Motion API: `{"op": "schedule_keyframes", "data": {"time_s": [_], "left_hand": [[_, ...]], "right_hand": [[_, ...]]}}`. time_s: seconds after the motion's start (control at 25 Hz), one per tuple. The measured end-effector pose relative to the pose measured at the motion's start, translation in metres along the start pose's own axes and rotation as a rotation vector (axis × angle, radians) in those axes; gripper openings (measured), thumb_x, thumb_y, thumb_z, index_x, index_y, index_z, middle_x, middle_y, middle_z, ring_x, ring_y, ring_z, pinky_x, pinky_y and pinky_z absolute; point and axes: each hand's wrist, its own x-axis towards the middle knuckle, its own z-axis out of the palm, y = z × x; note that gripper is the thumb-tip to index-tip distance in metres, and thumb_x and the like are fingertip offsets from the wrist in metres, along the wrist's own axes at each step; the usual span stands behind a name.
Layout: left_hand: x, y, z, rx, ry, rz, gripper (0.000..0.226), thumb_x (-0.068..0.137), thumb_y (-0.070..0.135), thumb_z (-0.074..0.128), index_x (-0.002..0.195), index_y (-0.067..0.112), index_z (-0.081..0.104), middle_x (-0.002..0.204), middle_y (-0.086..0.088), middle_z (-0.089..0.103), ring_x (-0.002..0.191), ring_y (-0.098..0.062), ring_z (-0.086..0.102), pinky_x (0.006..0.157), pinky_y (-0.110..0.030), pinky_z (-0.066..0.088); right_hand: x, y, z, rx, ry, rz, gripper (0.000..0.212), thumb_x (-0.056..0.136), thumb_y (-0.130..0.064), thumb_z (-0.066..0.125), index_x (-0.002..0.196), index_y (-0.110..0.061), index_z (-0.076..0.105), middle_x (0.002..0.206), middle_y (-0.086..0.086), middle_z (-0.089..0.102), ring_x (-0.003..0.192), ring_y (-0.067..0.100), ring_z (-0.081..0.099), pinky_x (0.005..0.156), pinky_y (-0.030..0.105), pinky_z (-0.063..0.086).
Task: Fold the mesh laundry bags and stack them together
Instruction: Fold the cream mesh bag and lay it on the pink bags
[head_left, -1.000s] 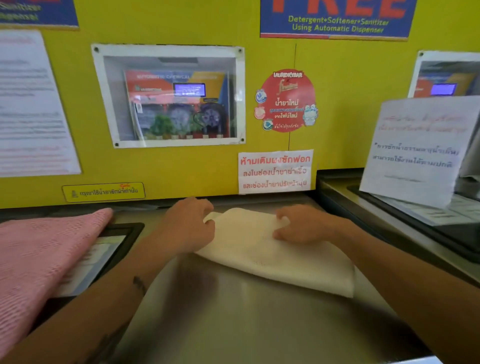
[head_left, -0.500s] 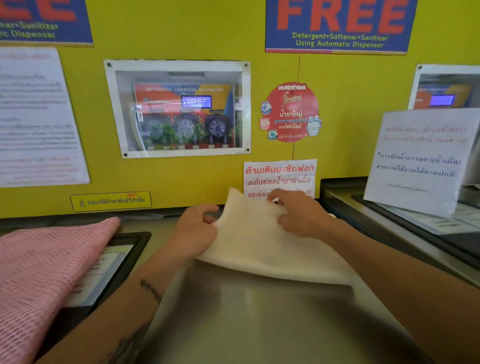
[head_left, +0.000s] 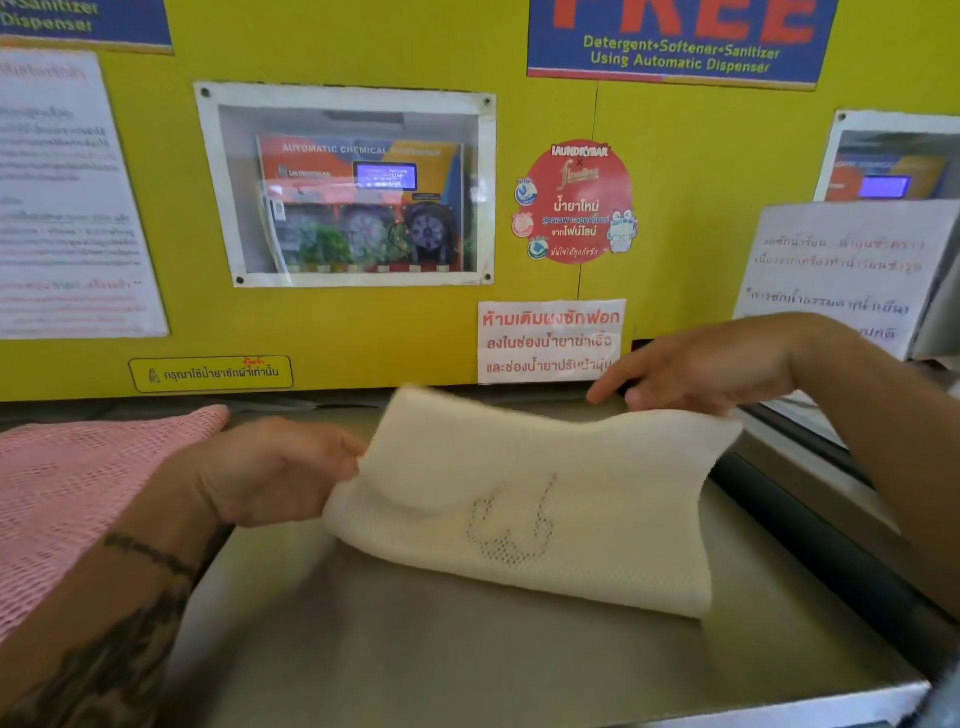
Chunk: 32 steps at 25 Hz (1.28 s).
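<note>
Two mesh bags show. Bare steel counter (head_left: 467, 665) fills the lower frame up to its front lip. At centre, the cream mesh bag (head_left: 535, 499) lies folded, far edge lifted. The left hand (head_left: 270, 473) pinches its left edge; the right hand (head_left: 696, 369), fingers loosely curled, holds its upper right corner. The pink mesh bag (head_left: 67, 493) lies at left.

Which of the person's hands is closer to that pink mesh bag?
Left. The left hand is right beside the pink mesh bag; the right hand is across the white bag.
</note>
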Motion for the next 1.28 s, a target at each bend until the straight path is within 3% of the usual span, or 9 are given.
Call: {"op": "schedule_keyframes", "data": {"time_s": [0.16, 0.28, 0.36, 0.48, 0.6, 0.8, 0.92, 1.12, 1.28], "left_hand": [[0.003, 0.007, 0.01, 0.018, 0.125, -0.102, 0.079, 0.02, 0.036, 0.098, 0.087, -0.001, 0.077, 0.086, -0.025, 0.073, 0.069, -0.031, 0.073, 0.057, -0.035, 0.06], [0.007, 0.006, 0.024, 0.48, -0.106, -0.18, 0.063, 0.056, 0.046, 0.087, 0.111, 0.018, 0.071, 0.105, -0.015, 0.071, 0.103, -0.02, 0.068, 0.086, -0.028, 0.049], [0.008, 0.007, 0.032, 0.781, -0.099, -0.217, 0.052, 0.066, 0.043, 0.08, 0.116, 0.044, 0.064, 0.115, 0.007, 0.07, 0.109, 0.0, 0.06, 0.095, -0.026, 0.038], [0.009, 0.013, 0.041, 0.976, -0.036, -0.268, 0.056, 0.074, 0.042, 0.076, 0.119, 0.062, 0.05, 0.126, 0.027, 0.054, 0.115, 0.014, 0.042, 0.103, -0.028, 0.03], [0.017, 0.002, 0.042, 1.006, 0.073, -0.272, 0.063, 0.074, 0.041, 0.077, 0.125, 0.057, 0.045, 0.137, 0.023, 0.04, 0.127, -0.003, 0.034, 0.104, -0.032, 0.026], [0.031, -0.018, 0.02, 1.258, 0.49, -0.326, 0.087, 0.07, 0.07, 0.063, 0.144, 0.042, 0.028, 0.156, -0.001, 0.019, 0.143, -0.027, 0.02, 0.114, -0.047, 0.027], [0.04, -0.025, 0.014, 1.358, 0.671, -0.468, 0.092, 0.074, 0.077, 0.048, 0.149, 0.031, 0.024, 0.157, -0.015, 0.018, 0.142, -0.038, 0.019, 0.114, -0.051, 0.026], [0.044, -0.031, 0.012, 1.32, 0.728, -0.567, 0.091, 0.074, 0.08, 0.039, 0.149, 0.03, 0.026, 0.158, -0.018, 0.019, 0.144, -0.038, 0.016, 0.116, -0.05, 0.021], [0.038, -0.026, 0.014, 1.119, 0.807, -0.429, 0.087, 0.074, 0.065, 0.061, 0.147, 0.028, 0.032, 0.154, -0.013, 0.027, 0.138, -0.032, 0.031, 0.108, -0.041, 0.034]], "right_hand": [[0.001, 0.007, 0.013, -0.136, -0.112, 0.046, 0.036, 0.094, -0.015, 0.06, 0.127, -0.029, 0.062, 0.113, 0.002, 0.074, 0.106, 0.027, 0.07, 0.084, 0.04, 0.059], [0.008, 0.009, 0.031, -0.272, -0.163, 0.112, 0.048, 0.089, -0.02, 0.067, 0.132, -0.039, 0.055, 0.111, 0.003, 0.071, 0.1, 0.024, 0.071, 0.082, 0.039, 0.059], [0.015, 0.007, 0.046, -0.266, -0.223, 0.141, 0.06, 0.087, -0.023, 0.07, 0.14, -0.039, 0.045, 0.106, 0.001, 0.068, 0.099, 0.019, 0.068, 0.084, 0.037, 0.058], [0.021, -0.003, 0.055, -0.402, -0.189, 0.117, 0.074, 0.084, -0.035, 0.073, 0.146, -0.041, 0.034, 0.129, -0.002, 0.058, 0.116, 0.017, 0.057, 0.1, 0.04, 0.05], [0.027, -0.005, 0.059, -0.519, -0.096, 0.107, 0.076, 0.085, -0.049, 0.067, 0.15, -0.037, 0.029, 0.154, -0.003, 0.037, 0.139, 0.02, 0.038, 0.11, 0.036, 0.033], [0.047, 0.006, 0.078, -0.444, 0.125, 0.054, 0.079, 0.083, -0.063, 0.059, 0.15, -0.038, 0.027, 0.158, -0.007, 0.032, 0.141, 0.018, 0.036, 0.112, 0.037, 0.031], [0.074, 0.007, 0.086, -0.39, 0.263, 0.07, 0.077, 0.088, -0.059, 0.053, 0.153, -0.028, 0.025, 0.159, -0.001, 0.032, 0.142, 0.022, 0.035, 0.114, 0.038, 0.031], [0.102, -0.004, 0.094, -0.279, 0.369, 0.068, 0.074, 0.088, -0.049, 0.059, 0.151, -0.023, 0.03, 0.157, 0.003, 0.034, 0.141, 0.023, 0.035, 0.108, 0.036, 0.032], [0.102, -0.009, 0.109, -0.167, 0.392, -0.03, 0.074, 0.088, -0.024, 0.063, 0.152, -0.024, 0.027, 0.15, 0.003, 0.039, 0.129, 0.02, 0.043, 0.091, 0.026, 0.037]]}}
